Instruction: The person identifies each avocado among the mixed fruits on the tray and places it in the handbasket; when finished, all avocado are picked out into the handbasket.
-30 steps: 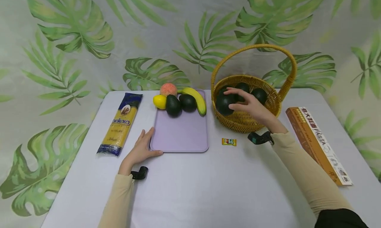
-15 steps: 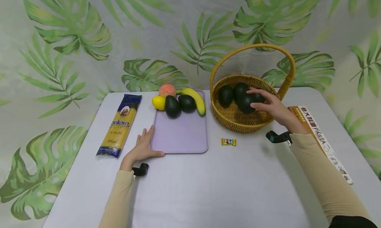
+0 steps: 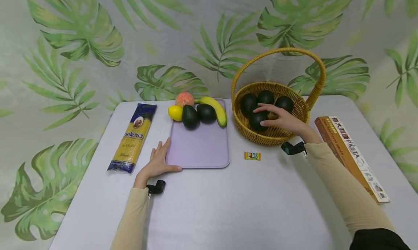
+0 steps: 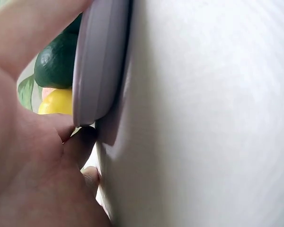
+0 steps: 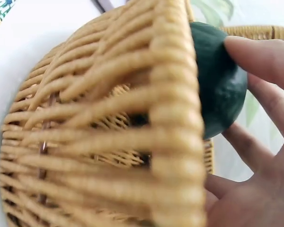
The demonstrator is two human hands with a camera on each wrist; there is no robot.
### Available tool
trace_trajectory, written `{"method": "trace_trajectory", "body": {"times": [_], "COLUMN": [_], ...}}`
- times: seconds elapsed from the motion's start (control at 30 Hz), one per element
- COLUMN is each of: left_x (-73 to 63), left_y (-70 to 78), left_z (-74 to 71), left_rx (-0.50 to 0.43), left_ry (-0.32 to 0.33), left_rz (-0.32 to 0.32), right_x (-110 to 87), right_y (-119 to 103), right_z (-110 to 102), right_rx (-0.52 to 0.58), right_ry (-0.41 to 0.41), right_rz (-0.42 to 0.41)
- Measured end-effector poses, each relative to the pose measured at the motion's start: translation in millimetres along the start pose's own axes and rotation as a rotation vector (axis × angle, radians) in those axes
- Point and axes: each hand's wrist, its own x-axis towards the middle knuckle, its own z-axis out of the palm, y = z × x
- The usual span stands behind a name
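In the head view my right hand (image 3: 283,120) pinches a dark green avocado (image 3: 256,122) between thumb and fingers, inside the front of a wicker basket (image 3: 258,136). Several other avocados (image 3: 249,104) lie behind it in the basket. The right wrist view shows the held avocado (image 5: 217,80) beyond the basket rim (image 5: 175,118). My left hand (image 3: 156,163) rests at the near left corner of a lilac tray (image 3: 200,144), fingers along its side and thumb along its front edge. At the tray's back are two avocados (image 3: 191,117), a banana (image 3: 215,110), a lemon (image 3: 175,113) and a peach-like fruit (image 3: 184,98).
Left of the tray lies a blue and yellow pasta packet (image 3: 132,139). A small yellow wrapped candy (image 3: 252,156) is in front of the basket. A long pasta box (image 3: 351,159) lies at the right. The basket's tall handle (image 3: 287,50) arches over it.
My right hand has carried the avocado from the basket's left side to the right, then back left and lower to the front middle. The left hand stays at the tray corner.
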Motion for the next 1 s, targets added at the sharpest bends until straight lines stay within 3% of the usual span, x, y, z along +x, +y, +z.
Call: {"method": "trace_trajectory", "body": {"times": [0.27, 0.4, 0.73, 1.0], "left_x": [0.9, 0.7, 2.2, 0.9], "left_y": [-0.3, -1.2, -2.3, -2.3], "left_z": [1.2, 1.6, 2.6, 2.5], "left_rx": [0.003, 0.001, 0.0, -0.001], "left_ry": [0.001, 0.002, 0.004, 0.013], "left_rz": [-0.003, -0.008, -0.004, -0.006], "right_x": [6.6, 6.2, -2.9, -14.8], "right_y": [-8, -11, -8, -23], "right_z": [12, 15, 12, 18], "right_rx": [-0.133, -0.139, -0.055, 0.072], "right_ry": [-0.106, -0.123, 0.033, 0.121], "right_rz": [-0.033, -0.029, 0.007, -0.023]}}
